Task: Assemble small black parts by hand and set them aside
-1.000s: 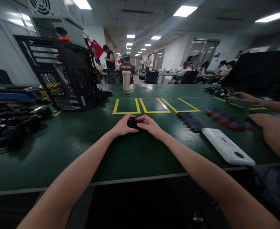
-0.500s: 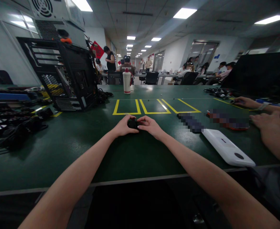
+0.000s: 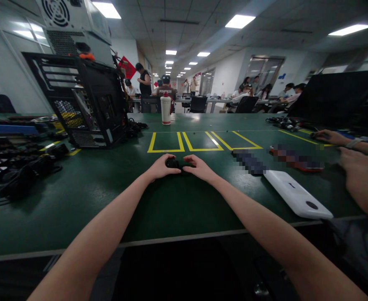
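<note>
Near the middle of the green table [image 3: 177, 209], my left hand [image 3: 161, 168] has its fingers and thumb around a small black object [image 3: 172, 162]. To the right of that object is my right hand [image 3: 198, 168], its fingers and thumb apart with nothing seen between them. A small gap separates its fingertips from the black object. Yellow tape outlines [image 3: 203, 149] lie on the table just beyond both hands.
A black computer case [image 3: 99, 100] and a heap of cables [image 3: 21, 175] are at the left. A white bottle [image 3: 165, 109] stands at the back. A white device [image 3: 297, 194] lies at the right, near another person's hands [image 3: 358, 159].
My right hand has opened and come slightly away from the black object, which stays in my left hand. The other person's hands have shifted a little at the right.
</note>
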The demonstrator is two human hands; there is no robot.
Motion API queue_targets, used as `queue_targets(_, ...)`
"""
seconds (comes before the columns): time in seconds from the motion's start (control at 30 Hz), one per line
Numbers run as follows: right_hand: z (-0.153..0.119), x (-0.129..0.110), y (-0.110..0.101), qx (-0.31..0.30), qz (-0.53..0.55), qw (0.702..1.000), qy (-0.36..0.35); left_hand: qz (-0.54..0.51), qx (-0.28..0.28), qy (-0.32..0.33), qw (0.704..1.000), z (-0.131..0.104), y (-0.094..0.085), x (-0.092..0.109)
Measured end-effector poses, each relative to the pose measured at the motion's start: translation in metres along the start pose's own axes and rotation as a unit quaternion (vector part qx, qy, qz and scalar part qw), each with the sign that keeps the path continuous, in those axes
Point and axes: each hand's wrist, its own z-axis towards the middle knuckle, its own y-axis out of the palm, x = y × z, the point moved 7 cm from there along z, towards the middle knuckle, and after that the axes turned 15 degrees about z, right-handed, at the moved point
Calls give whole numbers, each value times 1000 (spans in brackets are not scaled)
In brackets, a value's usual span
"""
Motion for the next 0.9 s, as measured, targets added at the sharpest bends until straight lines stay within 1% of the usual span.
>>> queue_targets(0.13,-9,-13,11,-76,-85,993,-38,-3,3,5,1000,-2,-1,2)
queue_targets(0.23,-10,-15,13,-84,-122,988,-55,13,12,10,1000,-1,-1,2)
queue_targets(0.3,-7,-11,10,-64,-134,987,-57,33,33,10,999,1,-1,0)
queue_targets(0.43,1,-1,-1,4,-167,985,-31,63,76,5,995,7,-3,-7)
queue_targets(0.5,2,0,-4,30,-190,981,-21,72,80,7,994,9,-3,-8)
queue_targets(0.57,0,-3,-4,44,-211,976,-27,75,78,11,994,9,-4,-7)
queue_targets(0.67,-9,-14,-2,56,-229,971,-38,65,61,16,996,3,-7,0)
queue_targets(0.73,-18,-21,3,44,-216,975,-29,48,35,27,998,-6,-8,8)
queue_targets(0.8,-29,-29,12,1,-179,984,-10,32,1,46,998,-20,-7,20)
queue_targets(0.9,-51,-45,28,-80,-88,993,13,22,-60,80,995,-51,-5,41)
